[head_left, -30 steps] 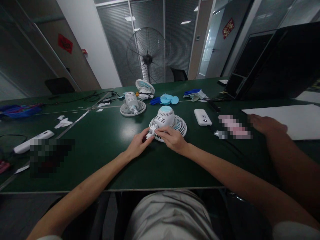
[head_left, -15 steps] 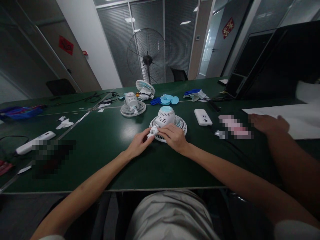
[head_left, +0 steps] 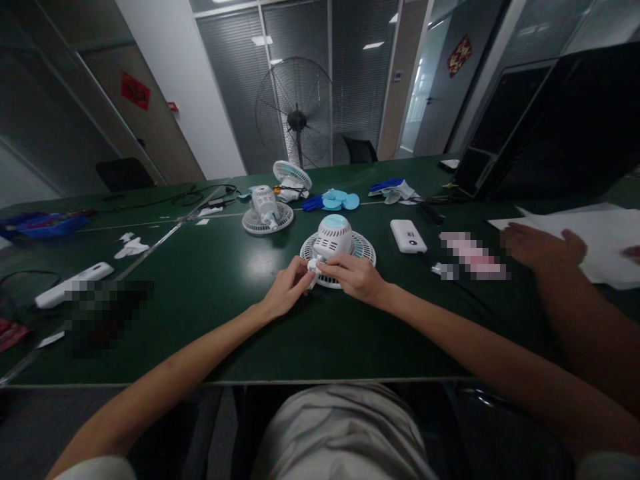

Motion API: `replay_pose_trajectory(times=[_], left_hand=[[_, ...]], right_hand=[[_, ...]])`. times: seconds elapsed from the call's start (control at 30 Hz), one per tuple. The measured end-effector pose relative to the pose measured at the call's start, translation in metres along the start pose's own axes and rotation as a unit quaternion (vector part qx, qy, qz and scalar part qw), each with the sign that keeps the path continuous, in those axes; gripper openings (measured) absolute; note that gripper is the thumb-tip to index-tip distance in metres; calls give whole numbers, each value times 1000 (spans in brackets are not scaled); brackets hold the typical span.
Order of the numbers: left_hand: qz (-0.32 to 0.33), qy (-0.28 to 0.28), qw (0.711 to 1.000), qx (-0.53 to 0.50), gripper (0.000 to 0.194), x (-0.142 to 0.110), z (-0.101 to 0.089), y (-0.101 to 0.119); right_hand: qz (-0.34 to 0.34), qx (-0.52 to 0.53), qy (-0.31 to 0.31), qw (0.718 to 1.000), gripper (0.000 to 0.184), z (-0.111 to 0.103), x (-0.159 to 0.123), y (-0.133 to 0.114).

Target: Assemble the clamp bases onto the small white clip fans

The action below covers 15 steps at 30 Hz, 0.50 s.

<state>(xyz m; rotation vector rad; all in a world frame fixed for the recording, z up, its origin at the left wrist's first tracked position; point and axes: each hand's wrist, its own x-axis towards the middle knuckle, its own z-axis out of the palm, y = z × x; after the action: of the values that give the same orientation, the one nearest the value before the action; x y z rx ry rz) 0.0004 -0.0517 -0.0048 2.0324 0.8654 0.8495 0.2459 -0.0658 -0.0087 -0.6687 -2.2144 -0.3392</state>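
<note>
A small white fan lies grille-down on the green table in front of me, its rounded motor housing with a pale blue cap facing up. At its near left side is a small white piece; I cannot tell whether it is crumpled tissue or the fan's neck joint. My left hand pinches this piece from the left, thumb and fingers closed. From the right, my right hand closes its fingertips on the same piece, over the grille's near edge.
Two similar fans, one face down and one tilted, stand farther back. Blue discs, gloves and a white power bank lie beyond and right. Another person's hand rests by white sheets. Crumpled tissue lies left.
Both my hands have shifted slightly right on the white piece, which looks turned and more upright. At the right, the other person's white sheets have moved and a second hand shows.
</note>
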Motion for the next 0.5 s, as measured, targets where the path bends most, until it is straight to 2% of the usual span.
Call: replay_pose_trajectory(times=[0.1,0.2,0.3,0.4,0.5], left_hand=[[9,28,1000,-11,34,9,9,-1],[32,54,998,3,35,16,15,-3],[64,39,996,40,48,19,15,-4],[104,0,990,99,41,18,11,-3],[135,4,982,134,36,16,10,-3]], right_hand=[[27,39,7,999,34,-8,-5,-2],[105,95,32,989,25,-12,-9,-6],[160,111,32,980,16,-12,-11,-6],[127,82,-6,988,15,-9,-12,-1],[105,63,-37,992,21,-8,-13,5]])
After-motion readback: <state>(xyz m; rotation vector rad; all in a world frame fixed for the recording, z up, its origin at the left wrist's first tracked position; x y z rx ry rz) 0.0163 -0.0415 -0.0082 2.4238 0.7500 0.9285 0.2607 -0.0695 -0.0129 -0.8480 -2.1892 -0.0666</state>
